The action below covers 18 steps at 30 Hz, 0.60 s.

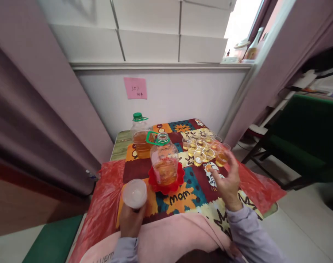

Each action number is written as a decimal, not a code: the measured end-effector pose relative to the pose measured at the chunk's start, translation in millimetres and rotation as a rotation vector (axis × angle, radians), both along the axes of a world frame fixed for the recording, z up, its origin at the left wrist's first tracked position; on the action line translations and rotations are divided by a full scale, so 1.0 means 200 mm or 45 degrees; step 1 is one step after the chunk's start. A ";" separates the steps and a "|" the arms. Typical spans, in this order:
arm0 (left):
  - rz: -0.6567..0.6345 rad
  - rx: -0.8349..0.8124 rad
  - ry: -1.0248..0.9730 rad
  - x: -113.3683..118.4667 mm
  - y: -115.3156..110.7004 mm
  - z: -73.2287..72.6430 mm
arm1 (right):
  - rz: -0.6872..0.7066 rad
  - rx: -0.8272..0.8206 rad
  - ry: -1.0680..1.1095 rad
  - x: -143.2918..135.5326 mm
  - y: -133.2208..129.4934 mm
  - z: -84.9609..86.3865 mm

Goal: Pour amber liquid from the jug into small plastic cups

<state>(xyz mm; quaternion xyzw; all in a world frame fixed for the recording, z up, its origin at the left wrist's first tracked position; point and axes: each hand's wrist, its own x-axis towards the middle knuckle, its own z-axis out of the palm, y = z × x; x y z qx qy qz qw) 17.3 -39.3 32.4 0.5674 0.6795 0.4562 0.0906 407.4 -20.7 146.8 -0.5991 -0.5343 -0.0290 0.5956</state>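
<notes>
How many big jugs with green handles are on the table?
2: an open jug in the red dish, and a green-capped jug behind it, to the left.

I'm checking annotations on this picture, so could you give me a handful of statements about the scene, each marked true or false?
1. The left hand holds a whitish plastic cup, perhaps a stack. True.
2. The front bottle stands on a red scalloped dish. True.
3. A cap closes the front bottle. False: its mouth is open; the rear bottle wears a green cap.
4. The right hand is beside the cups of amber liquid. True.
5. The pink note lies under the dish. False: it is on the wall.
</notes>
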 end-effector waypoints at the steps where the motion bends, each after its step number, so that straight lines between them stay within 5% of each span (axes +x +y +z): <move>1: 0.015 -0.023 -0.001 0.00 0.01 -0.01 | -0.133 -0.053 0.156 0.13 0.05 -0.05; 5: 0.085 -0.104 0.016 0.00 0.02 -0.03 | -0.301 -0.479 0.466 0.52 0.23 -0.29; 9: 0.120 -0.088 0.021 -0.01 0.02 -0.05 | -0.220 -0.573 0.387 0.63 0.36 -0.46; 18: 0.130 -0.041 0.095 -0.01 0.00 -0.04 | -0.186 -0.450 0.466 0.58 0.41 -0.50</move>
